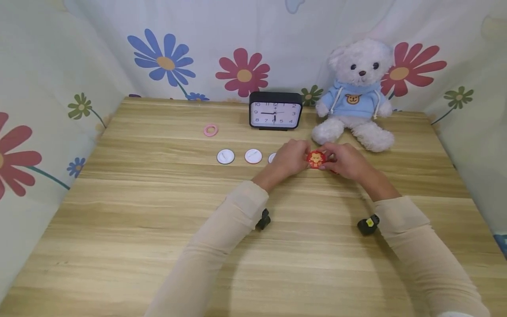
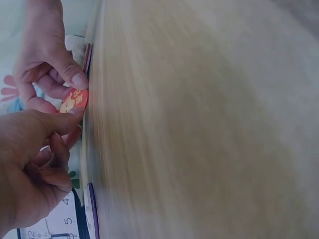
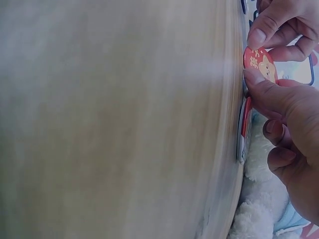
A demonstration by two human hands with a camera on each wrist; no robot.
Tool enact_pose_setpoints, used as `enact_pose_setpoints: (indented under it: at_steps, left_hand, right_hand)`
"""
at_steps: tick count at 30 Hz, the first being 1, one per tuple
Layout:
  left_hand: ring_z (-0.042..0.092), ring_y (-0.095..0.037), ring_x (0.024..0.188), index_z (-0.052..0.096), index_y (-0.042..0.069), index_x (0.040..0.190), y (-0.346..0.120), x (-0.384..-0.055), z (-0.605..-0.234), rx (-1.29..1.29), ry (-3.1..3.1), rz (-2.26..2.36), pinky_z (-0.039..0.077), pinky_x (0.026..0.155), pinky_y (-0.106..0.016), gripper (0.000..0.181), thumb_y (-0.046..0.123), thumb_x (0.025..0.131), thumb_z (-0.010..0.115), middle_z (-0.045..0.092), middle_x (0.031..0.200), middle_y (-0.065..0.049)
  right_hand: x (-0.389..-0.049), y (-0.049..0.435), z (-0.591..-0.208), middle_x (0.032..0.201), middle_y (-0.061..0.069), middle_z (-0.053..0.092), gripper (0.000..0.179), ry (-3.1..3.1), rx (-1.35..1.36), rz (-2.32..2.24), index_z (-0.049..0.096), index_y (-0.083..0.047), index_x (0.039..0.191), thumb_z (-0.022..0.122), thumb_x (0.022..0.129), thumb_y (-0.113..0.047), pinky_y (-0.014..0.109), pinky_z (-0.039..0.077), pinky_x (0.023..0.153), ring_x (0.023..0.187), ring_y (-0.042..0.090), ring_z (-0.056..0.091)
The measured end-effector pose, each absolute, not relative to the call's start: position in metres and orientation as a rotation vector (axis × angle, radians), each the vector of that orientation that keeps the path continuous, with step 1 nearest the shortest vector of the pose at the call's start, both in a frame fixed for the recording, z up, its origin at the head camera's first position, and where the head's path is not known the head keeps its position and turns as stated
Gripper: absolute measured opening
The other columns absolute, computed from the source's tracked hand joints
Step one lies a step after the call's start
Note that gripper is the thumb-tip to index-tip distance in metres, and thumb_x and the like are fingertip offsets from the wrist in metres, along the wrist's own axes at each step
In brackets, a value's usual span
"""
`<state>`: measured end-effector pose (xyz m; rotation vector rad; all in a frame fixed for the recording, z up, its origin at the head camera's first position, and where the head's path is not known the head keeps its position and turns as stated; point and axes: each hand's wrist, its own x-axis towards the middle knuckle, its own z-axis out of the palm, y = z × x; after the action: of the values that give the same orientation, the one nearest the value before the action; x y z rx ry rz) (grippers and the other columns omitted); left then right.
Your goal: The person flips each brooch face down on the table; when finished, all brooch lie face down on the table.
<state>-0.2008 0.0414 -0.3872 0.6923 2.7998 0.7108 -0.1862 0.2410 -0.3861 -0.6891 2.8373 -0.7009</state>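
Both hands pinch a red round pin badge (image 1: 315,159) with a gold cartoon figure on its face. The left hand (image 1: 292,157) has it by the left edge, the right hand (image 1: 346,161) by the right edge. In the right wrist view the badge (image 3: 261,64) is tilted up at the table surface, thumbs on its near side. Another badge with a red edge (image 3: 245,130) lies beside the right hand, mostly hidden in the head view. Left of the hands, white-backed badges (image 1: 253,155) lie pin side up in a row; the left hand partly covers the nearest one (image 1: 271,157).
A black alarm clock (image 1: 275,112) stands behind the hands. To its right sits a white teddy bear (image 1: 358,94) in a blue hoodie, its feet close to the right hand. A pink ring (image 1: 211,130) lies on the wooden table (image 1: 158,211). Flowered cloth (image 1: 206,53) hangs behind.
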Motion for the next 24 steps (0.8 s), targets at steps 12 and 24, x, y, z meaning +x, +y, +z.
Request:
enact_pose_setpoints:
  at_steps: [12, 24]
  left_hand:
    - [0.068, -0.019, 0.088, 0.067, 0.014, 0.103, 0.0402, -0.1999, -0.3883, 0.637, 2.779, 0.767, 0.054, 0.077, -0.033, 0.022, 0.019, 0.086, 0.080, 0.074, 0.094, -0.002]
    - [0.067, -0.016, 0.089, 0.067, 0.015, 0.108, 0.0413, -0.2042, -0.3870, 0.613, 2.739, 0.772, 0.053, 0.076, -0.030, 0.021, 0.020, 0.090, 0.076, 0.075, 0.098, -0.002]
  right_hand:
    - [-0.1847, 0.2390, -0.3860, 0.090, 0.010, 0.074, 0.033, 2.865, -0.674, -0.659, 0.065, -0.008, 0.119, 0.078, 0.089, -0.013, 0.033, 0.048, 0.069, 0.071, 0.016, 0.062]
    - [-0.1854, 0.2424, -0.3877, 0.096, 0.015, 0.076, 0.031, 2.896, -0.706, -0.701, 0.066, -0.008, 0.122, 0.073, 0.092, -0.008, 0.043, 0.054, 0.076, 0.083, 0.026, 0.070]
